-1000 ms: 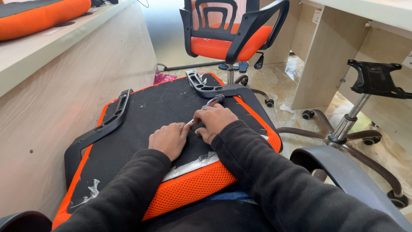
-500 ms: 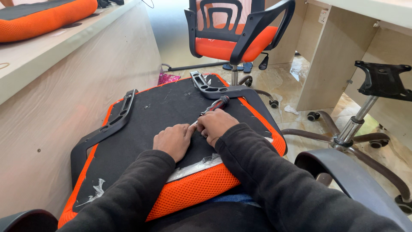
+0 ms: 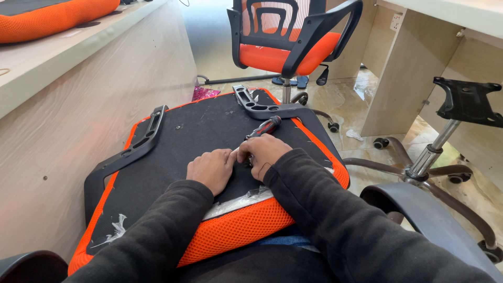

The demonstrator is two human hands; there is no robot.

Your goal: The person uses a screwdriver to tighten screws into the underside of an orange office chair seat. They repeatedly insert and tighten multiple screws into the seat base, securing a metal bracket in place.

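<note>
An upturned orange chair seat (image 3: 230, 238) with a black underside lies across my lap. Two black armrest brackets sit on it, one at the left (image 3: 131, 152) and one at the far right (image 3: 262, 107). My right hand (image 3: 264, 152) grips a screwdriver (image 3: 264, 127) with a black and red handle, its tip pressed down on the black underside near the seat's middle. My left hand (image 3: 211, 169) lies curled on the black fabric just left of the tip, touching my right hand. Both sleeves are dark.
A pale wooden desk side (image 3: 78, 105) stands at the left, with another orange seat cushion (image 3: 52, 18) on top. An assembled orange and black office chair (image 3: 288, 36) stands ahead. A bare chair base with gas post and plate (image 3: 445, 136) is at the right.
The view has shifted slightly, and the seat now sits a little lower and closer. Both hands stay together at the screwdriver tip with hardly any movement.
</note>
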